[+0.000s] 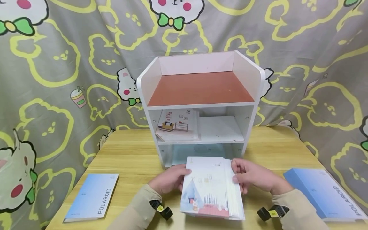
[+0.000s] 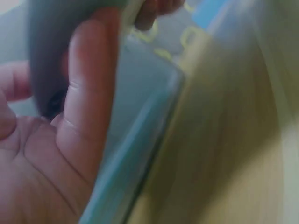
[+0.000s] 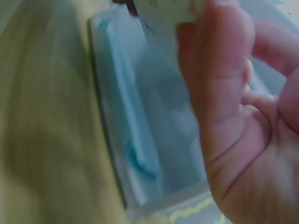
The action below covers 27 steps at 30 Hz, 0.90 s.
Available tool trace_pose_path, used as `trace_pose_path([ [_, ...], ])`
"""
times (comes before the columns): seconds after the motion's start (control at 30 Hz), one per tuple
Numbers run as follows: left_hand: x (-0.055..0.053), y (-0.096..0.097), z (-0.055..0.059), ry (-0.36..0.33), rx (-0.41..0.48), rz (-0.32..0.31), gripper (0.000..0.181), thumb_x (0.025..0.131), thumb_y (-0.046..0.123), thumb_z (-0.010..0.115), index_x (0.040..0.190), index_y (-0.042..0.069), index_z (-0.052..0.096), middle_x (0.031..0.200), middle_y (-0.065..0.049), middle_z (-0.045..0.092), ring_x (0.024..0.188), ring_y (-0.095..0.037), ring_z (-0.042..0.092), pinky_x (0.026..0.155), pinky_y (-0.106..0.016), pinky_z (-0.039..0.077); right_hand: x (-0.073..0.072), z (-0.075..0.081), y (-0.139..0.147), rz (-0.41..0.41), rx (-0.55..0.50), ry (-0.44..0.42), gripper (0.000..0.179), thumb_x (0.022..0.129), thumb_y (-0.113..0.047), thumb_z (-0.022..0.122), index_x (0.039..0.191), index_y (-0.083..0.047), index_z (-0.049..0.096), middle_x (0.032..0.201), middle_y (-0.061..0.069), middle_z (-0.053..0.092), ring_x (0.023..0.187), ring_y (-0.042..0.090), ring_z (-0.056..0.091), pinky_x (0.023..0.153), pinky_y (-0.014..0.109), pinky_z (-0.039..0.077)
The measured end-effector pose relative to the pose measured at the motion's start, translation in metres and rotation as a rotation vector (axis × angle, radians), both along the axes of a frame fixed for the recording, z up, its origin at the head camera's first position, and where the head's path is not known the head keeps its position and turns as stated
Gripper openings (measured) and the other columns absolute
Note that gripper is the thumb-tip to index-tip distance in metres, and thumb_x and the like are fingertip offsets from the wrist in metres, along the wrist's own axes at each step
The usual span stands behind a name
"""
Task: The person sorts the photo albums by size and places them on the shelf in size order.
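Above the table in the head view, both hands hold a stack of thin booklets (image 1: 205, 188) between them. The top cover is pale, with a blue tent and a pink strip along the bottom, and the others fan out toward the right. My left hand (image 1: 170, 179) grips the left edge, its thumb on the cover. At the right edge my right hand (image 1: 254, 175) pinches the fanned side with thumb and fingers. Both wrist views are blurred: the left hand (image 2: 60, 126) and the right hand (image 3: 243, 107) curl at the stack's edges, close by the shelf's lowest level.
Behind the stack stands a small white shelf unit (image 1: 258, 92) with a red-brown top board (image 1: 201, 88). Similar booklets (image 1: 178, 124) lie on its middle level, a bluish folder-like item (image 1: 198, 152) on the lowest. Blue POLAROID albums lie left (image 1: 91, 196) and right (image 1: 323, 193).
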<state>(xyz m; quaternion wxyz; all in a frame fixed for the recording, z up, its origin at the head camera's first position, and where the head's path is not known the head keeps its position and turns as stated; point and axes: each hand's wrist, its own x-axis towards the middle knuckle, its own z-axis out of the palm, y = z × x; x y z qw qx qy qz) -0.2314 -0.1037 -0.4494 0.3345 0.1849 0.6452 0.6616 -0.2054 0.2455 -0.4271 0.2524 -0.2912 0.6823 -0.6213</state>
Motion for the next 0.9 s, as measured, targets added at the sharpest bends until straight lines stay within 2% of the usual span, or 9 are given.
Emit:
trace_pose_path([
  [0.13, 0.007, 0.004, 0.017, -0.046, 0.12, 0.07, 0.058, 0.103, 0.045, 0.052, 0.142, 0.002, 0.047, 0.109, -0.008, 0.071, 0.09, -0.016, 0.07, 0.074, -0.031, 0.059, 0.005, 0.015, -0.004, -0.004, -0.187, -0.024, 0.023, 0.098, 0.007, 0.054, 0.099, 0.003, 0.031, 0.091, 0.01, 0.062, 0.07, 0.018, 0.067, 0.052, 0.026, 0.056],
  [0.33, 0.025, 0.012, 0.046, -0.009, 0.274, 0.046, 0.053, 0.107, 0.052, 0.039, 0.139, 0.01, 0.038, 0.114, -0.003, 0.067, 0.099, -0.013, 0.068, 0.083, -0.032, 0.057, 0.013, 0.036, -0.003, -0.04, -0.328, -0.024, 0.017, 0.101, 0.01, 0.043, 0.104, -0.006, 0.037, 0.102, 0.008, 0.06, 0.091, 0.021, 0.068, 0.066, 0.031, 0.06],
  [0.47, 0.036, 0.016, 0.061, 0.0, 0.369, 0.029, 0.054, 0.108, 0.048, 0.041, 0.147, 0.011, 0.034, 0.117, -0.006, 0.065, 0.101, -0.017, 0.068, 0.083, -0.036, 0.059, 0.015, 0.045, -0.001, -0.138, -0.375, 0.004, 0.016, 0.104, 0.007, 0.039, 0.103, -0.009, 0.04, 0.104, 0.005, 0.061, 0.093, 0.016, 0.068, 0.071, 0.029, 0.06],
  [0.57, 0.039, 0.016, 0.067, 0.027, 0.418, -0.035, 0.055, 0.111, 0.039, 0.039, 0.154, 0.007, 0.028, 0.117, -0.01, 0.068, 0.096, -0.02, 0.071, 0.077, -0.037, 0.06, 0.014, 0.046, -0.001, -0.222, -0.398, -0.002, 0.014, 0.107, 0.003, 0.039, 0.104, -0.01, 0.042, 0.102, 0.003, 0.064, 0.09, 0.013, 0.068, 0.07, 0.026, 0.059],
  [0.7, 0.04, 0.018, 0.068, 0.082, 0.471, -0.136, 0.05, 0.112, 0.026, 0.032, 0.156, 0.002, 0.025, 0.114, -0.012, 0.071, 0.087, -0.022, 0.073, 0.071, -0.033, 0.061, 0.012, 0.043, -0.002, -0.29, -0.414, -0.035, 0.009, 0.109, -0.004, 0.039, 0.112, -0.01, 0.045, 0.107, 0.004, 0.068, 0.092, 0.015, 0.07, 0.072, 0.03, 0.06],
  [0.77, 0.04, 0.019, 0.068, 0.095, 0.478, -0.15, 0.049, 0.112, 0.023, 0.031, 0.156, 0.002, 0.024, 0.114, -0.013, 0.072, 0.086, -0.022, 0.074, 0.07, -0.031, 0.061, 0.012, 0.042, -0.002, -0.306, -0.412, -0.048, 0.012, 0.11, -0.007, 0.038, 0.118, -0.012, 0.046, 0.11, 0.005, 0.068, 0.094, 0.017, 0.071, 0.074, 0.033, 0.061],
  [0.9, 0.04, 0.021, 0.068, 0.096, 0.467, -0.109, 0.05, 0.112, 0.024, 0.032, 0.157, 0.003, 0.025, 0.116, -0.013, 0.071, 0.089, -0.021, 0.073, 0.074, -0.03, 0.06, 0.011, 0.044, 0.0, -0.314, -0.399, -0.065, 0.021, 0.111, -0.011, 0.035, 0.129, -0.015, 0.045, 0.117, 0.006, 0.066, 0.098, 0.02, 0.071, 0.076, 0.037, 0.061],
])
